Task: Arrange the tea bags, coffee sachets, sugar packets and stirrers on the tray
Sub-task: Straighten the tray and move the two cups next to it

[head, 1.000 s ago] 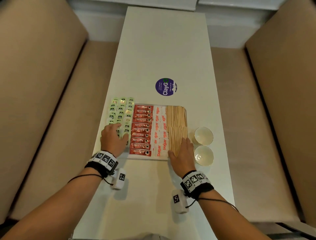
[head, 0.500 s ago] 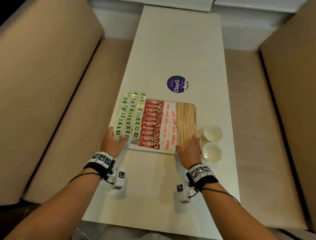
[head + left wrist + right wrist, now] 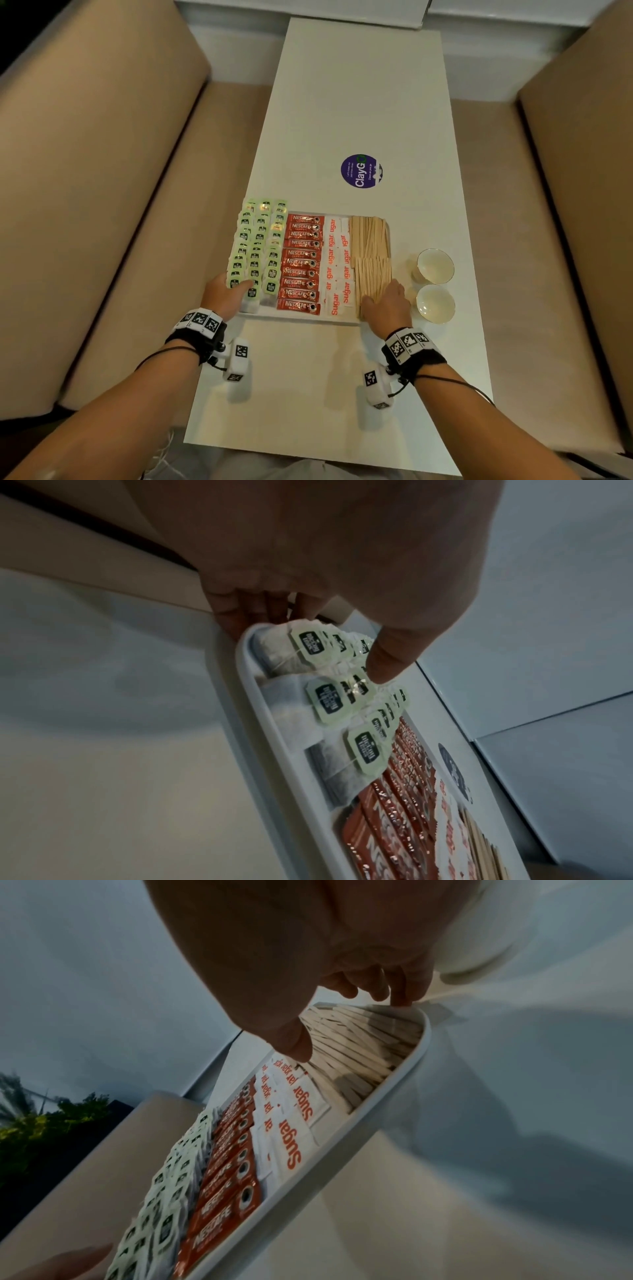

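A: Tray point(image 3: 301, 317) full on the table, your left hand point(image 3: 222, 294) and right hand point(image 3: 387, 301) pinching its near corners?

B: Yep, tilt it and your stirrers point(image 3: 371, 253) slide out

Both bare forearms reach forward, each wrist wrapped in a black band carrying white checker-patterned marker blocks. The left hand point(image 3: 224, 294) curls over a near corner, fingers tucked down the outer edge and thumb laid flat on top (the wrist view shows this best). The right hand point(image 3: 388, 301) mirrors it at the opposite near corner, thumb on top and fingertips point(image 3: 404, 999) hooked over the side.
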Demonstrator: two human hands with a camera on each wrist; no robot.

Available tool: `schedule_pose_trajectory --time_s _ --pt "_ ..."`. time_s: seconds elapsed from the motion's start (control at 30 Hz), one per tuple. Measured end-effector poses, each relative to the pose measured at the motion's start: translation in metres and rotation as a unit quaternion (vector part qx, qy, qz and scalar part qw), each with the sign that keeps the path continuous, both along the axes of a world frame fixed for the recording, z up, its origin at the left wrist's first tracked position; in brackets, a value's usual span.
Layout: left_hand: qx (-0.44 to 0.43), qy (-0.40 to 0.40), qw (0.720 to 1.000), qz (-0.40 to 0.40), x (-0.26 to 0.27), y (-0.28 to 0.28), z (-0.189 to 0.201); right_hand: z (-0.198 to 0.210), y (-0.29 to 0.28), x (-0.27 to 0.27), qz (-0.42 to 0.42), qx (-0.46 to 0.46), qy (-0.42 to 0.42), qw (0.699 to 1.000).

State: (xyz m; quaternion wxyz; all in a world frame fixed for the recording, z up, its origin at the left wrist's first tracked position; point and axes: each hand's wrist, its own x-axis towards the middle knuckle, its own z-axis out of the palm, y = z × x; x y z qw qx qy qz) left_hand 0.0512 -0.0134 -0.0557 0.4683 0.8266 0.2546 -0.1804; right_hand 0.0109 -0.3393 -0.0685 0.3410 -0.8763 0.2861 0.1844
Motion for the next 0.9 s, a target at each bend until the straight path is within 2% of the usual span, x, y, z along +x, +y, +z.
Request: schedule_pose_trajectory --time_s 0.23,0.37,0.47,0.73,0.9 --pt "-0.034 0.0 0.998 0.061 -0.001 0.006 -0.001 0.006 0.003 -0.006 -0.043 0.034 -0.001 0.999" --pt "-0.057 -0.01 0.995 0.079 -0.005 0.011 -0.01 0.01 0.006 -0.007 -0.094 0.113 -0.036 0.988" --pt "-0.067 -0.025 0.994 0.079 -0.01 0.011 -0.007 0.012 0.008 -0.012 -0.115 0.128 -0.05 0.984" --pt "-0.108 -0.047 0.989 0.084 -0.018 0.016 0.004 0.021 0.017 -0.033 -0.084 0.138 -0.111 0.981" --pt "-0.14 -0.071 0.985 0.07 -0.015 0.022 0.01 0.003 0.008 -0.037 -0.081 0.157 -0.138 0.974"
